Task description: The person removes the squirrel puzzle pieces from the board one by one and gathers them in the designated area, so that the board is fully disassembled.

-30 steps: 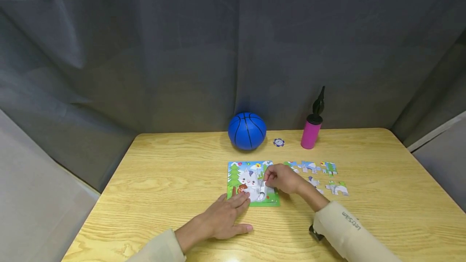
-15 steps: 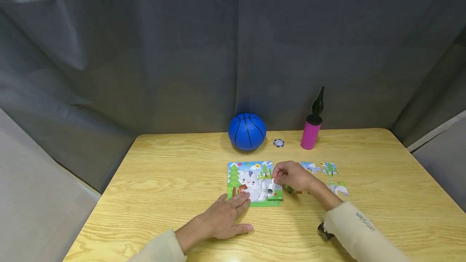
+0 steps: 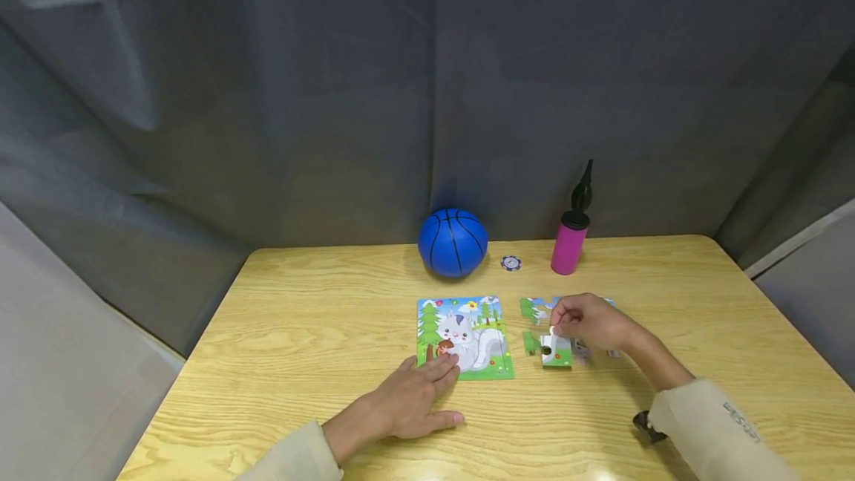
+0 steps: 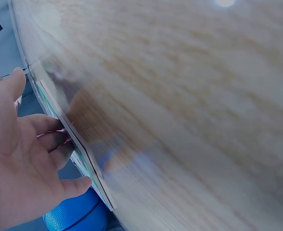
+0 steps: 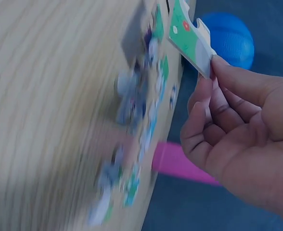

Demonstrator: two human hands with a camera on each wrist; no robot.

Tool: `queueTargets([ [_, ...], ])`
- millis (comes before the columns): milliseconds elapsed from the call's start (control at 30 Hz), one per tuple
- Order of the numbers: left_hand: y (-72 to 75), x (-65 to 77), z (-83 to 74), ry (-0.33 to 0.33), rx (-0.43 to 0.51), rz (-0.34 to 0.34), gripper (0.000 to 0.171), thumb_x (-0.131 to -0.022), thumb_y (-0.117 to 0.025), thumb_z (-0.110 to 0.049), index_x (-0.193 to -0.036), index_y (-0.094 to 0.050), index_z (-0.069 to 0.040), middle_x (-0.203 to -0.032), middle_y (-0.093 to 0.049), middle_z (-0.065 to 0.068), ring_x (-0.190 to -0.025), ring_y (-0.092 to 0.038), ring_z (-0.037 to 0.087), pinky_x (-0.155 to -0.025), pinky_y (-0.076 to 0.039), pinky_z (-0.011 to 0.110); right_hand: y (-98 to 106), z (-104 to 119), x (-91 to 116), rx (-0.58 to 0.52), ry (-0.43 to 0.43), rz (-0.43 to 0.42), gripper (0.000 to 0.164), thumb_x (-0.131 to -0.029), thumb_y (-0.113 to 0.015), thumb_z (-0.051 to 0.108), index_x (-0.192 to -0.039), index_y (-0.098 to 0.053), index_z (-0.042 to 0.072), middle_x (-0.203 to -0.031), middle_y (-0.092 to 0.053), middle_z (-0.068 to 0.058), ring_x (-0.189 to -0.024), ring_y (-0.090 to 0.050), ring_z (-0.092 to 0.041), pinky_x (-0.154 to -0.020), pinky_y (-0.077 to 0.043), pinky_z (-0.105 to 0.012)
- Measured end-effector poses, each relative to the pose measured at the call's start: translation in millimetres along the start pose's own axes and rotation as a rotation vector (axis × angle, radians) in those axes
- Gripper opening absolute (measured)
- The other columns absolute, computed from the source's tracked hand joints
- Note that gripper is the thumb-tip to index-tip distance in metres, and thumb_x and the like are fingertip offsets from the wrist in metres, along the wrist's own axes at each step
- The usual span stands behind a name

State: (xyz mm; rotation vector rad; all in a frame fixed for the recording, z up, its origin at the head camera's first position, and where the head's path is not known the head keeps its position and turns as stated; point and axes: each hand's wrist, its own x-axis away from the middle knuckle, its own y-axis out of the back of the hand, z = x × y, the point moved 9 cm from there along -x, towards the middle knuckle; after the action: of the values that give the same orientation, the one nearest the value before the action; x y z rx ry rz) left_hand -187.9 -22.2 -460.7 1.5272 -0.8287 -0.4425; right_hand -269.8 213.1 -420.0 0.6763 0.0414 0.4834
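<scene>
My right hand (image 3: pixel 593 321) pinches a jigsaw puzzle piece (image 3: pixel 558 353) between thumb and fingertips, just over loose puzzle pieces. In the right wrist view the piece (image 5: pixel 192 41) is tilted and shows green ground, a red flower and a notch along one edge. Straight fingertips of my left hand (image 3: pixel 414 398) rest on the lower left part of the puzzle board (image 3: pixel 493 340), which pictures a pale squirrel with an acorn. From the left wrist view, the board (image 4: pixel 86 151) is seen nearly edge-on beside my left hand (image 4: pixel 26 163).
Loose puzzle pieces (image 3: pixel 532 309) lie right of the board, some hidden behind my right hand. Toward the back of the wooden table (image 3: pixel 320 303) are a blue ball (image 3: pixel 453 243), a poker chip (image 3: pixel 510 263) and a pink hand pump (image 3: pixel 570 247) with a black top.
My right hand has carried the puzzle piece off the board's right part, rightward to above the loose pieces. The left hand has stayed in place on the board.
</scene>
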Motion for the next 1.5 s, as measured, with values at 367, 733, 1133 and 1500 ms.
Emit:
queueTargets([
  [367, 0.7, -0.3, -0.8, 0.004, -0.004, -0.004, 0.076, -0.095, -0.029, -0.063, -0.149, -0.031, -0.010, -0.158, -0.022, 0.004, -0.146, -0.022, 0.018, -0.113, -0.028, 0.054, 33, -37, 32, -0.009, -0.041, 0.048, 0.012, -0.092, -0.058, 0.006, -0.094, -0.059, -0.006, -0.077, -0.055, -0.004, -0.064, -0.044, -0.003, -0.056, -0.041, -0.021],
  [733, 3.1, 0.5, -1.2, 0.006, -0.013, -0.004, 0.076, -0.095, -0.029, -0.064, -0.149, -0.031, -0.010, -0.158, -0.022, 0.005, -0.146, -0.023, 0.018, -0.113, -0.028, 0.054, 40, -65, 54, 0.005, -0.078, 0.097, 0.012, -0.090, -0.060, 0.006, -0.092, -0.059, -0.006, -0.072, -0.052, 0.004, -0.063, -0.046, -0.003, -0.055, -0.043, -0.023],
  [1133, 3.8, 1.5, -0.8, 0.010, 0.008, 0.006, 0.075, -0.095, -0.029, -0.063, -0.149, -0.031, -0.010, -0.158, -0.022, 0.004, -0.146, -0.023, 0.018, -0.113, -0.027, 0.055, 34, -80, 61, 0.024, -0.128, 0.100, 0.009, -0.086, -0.063, 0.003, -0.089, -0.060, -0.006, -0.075, -0.053, -0.002, -0.067, -0.045, -0.005, -0.059, -0.040, -0.021],
  [1500, 2.1, -0.6, 0.2, -0.003, -0.018, -0.018, 0.076, -0.095, -0.027, -0.064, -0.148, -0.033, -0.010, -0.158, -0.022, 0.005, -0.146, -0.024, 0.019, -0.113, -0.028, 0.055, 38, -80, 56, 0.138, -0.181, 0.018, 0.010, -0.085, -0.067, 0.007, -0.088, -0.063, -0.002, -0.078, -0.057, -0.003, -0.069, -0.045, -0.007, -0.060, -0.042, -0.020],
])
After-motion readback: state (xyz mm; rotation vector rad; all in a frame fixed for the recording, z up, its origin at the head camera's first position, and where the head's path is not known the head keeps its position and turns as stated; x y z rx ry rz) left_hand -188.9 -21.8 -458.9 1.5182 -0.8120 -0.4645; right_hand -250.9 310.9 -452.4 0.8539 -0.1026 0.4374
